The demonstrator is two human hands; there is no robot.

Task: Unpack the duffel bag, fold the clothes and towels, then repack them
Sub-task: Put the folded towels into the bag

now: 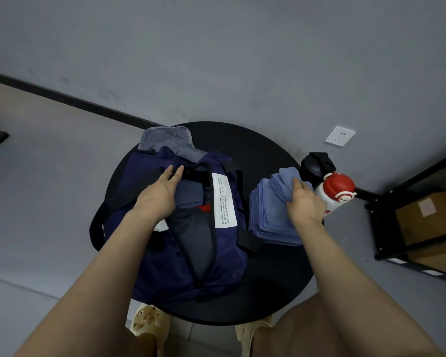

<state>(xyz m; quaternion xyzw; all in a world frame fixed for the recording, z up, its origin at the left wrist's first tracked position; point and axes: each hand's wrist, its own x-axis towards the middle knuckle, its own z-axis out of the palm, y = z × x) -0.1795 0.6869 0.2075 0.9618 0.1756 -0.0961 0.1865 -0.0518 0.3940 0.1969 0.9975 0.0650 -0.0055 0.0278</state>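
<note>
Here, L hand (157, 197) flat on "HEMU QUALITY" bag (224, 243); R hand (305, 204) pinches towel (289, 176).

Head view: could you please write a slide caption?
Left hand holds open navy duffel bag; right hand grips top blue towel of folded stack.

Both forearms are bare up to the edge of the picture; no sleeve, watch or ring shows on them. The left hand (157, 199) and the right hand (305, 206) have no gloves, and the nails are short and plain. The knees are bare too (any shorts lie outside the view). On the feet the person wears cream foam clogs. The left clog (146, 321) has round holes in its top. The right clog (245, 331) is mostly hidden, so its holes cannot be seen.
</note>
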